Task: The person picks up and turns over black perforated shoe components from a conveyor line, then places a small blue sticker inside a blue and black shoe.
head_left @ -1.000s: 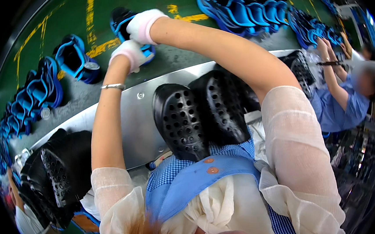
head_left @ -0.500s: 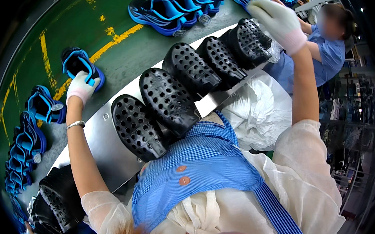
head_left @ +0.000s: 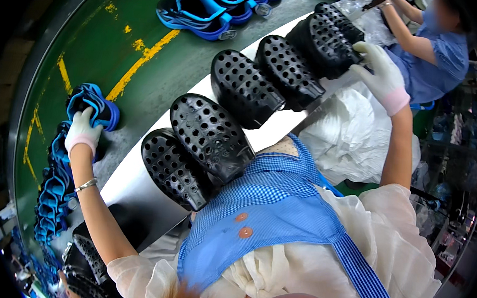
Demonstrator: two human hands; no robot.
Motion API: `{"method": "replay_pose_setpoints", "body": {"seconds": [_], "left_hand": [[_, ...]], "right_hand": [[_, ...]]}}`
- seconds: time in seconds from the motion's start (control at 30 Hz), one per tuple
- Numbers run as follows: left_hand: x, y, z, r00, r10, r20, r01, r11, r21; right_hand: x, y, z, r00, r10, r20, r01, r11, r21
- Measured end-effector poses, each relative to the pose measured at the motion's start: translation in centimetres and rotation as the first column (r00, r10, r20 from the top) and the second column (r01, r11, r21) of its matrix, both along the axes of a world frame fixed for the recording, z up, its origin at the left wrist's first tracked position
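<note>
My left hand (head_left: 85,130), in a white glove with a pink cuff, has its fingers at the collar of a black and blue shoe (head_left: 104,115) and grips it. The shoe sits at the head of a row of like shoes (head_left: 50,193). My right hand (head_left: 380,73), gloved the same way, is open, thumb and fingers spread. Its fingertips are at the heel end of a black perforated shoe form (head_left: 336,42); I cannot tell whether they touch. More such forms (head_left: 212,133) lie side by side on the metal ledge (head_left: 160,213) before me.
Beyond the ledge runs a green surface (head_left: 143,80) with worn yellow lines. More blue shoes (head_left: 196,11) stand at the far side. A white plastic bag (head_left: 340,140) bulges beneath my right arm. A person in blue (head_left: 424,63) works at the upper right.
My left hand has shifted the shoe toward the row at left. My right hand has come down and nearer, from above the farthest forms to the heel end of one. The view has shifted slightly.
</note>
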State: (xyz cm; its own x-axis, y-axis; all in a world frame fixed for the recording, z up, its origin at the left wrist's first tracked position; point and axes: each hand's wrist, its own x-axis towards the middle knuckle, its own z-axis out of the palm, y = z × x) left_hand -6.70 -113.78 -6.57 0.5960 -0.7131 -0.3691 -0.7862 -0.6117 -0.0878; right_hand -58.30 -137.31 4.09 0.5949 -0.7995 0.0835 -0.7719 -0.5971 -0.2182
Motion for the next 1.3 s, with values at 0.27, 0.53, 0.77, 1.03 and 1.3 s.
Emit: {"method": "replay_pose_setpoints", "body": {"seconds": [0.27, 0.53, 0.77, 1.03, 1.3], "left_hand": [[-7.0, -12.1, 2.0, 0.803, -0.562, -0.197, 0.394, 0.750, -0.532], [-12.1, -21.2, -3.8, 0.686, -0.676, -0.270, 0.491, 0.704, -0.513], [-7.9, -18.2, -3.4, 0.711, -0.609, -0.350, 0.333, 0.731, -0.595], [-3.3, -11.5, 0.3, 0.595, -0.218, -0.774, -0.170, 0.907, -0.386], [-4.6, -6.8, -5.6, 0.785, -0.477, -0.396, 0.190, 0.793, -0.579]], "right_hand": [[0.2, -1.0, 0.2, 0.999, 0.045, 0.009, -0.045, 0.999, 0.030], [0.9, -1.4, 0.9, 0.997, 0.066, -0.032, -0.063, 0.993, 0.096], [1.1, -1.9, 1.2, 0.990, 0.135, -0.044, -0.130, 0.988, 0.086], [1.2, -0.9, 2.7, 0.988, 0.143, -0.058, -0.141, 0.989, 0.048], [6.2, 1.1, 6.1, 0.940, 0.342, 0.013, -0.335, 0.928, -0.159]]}}
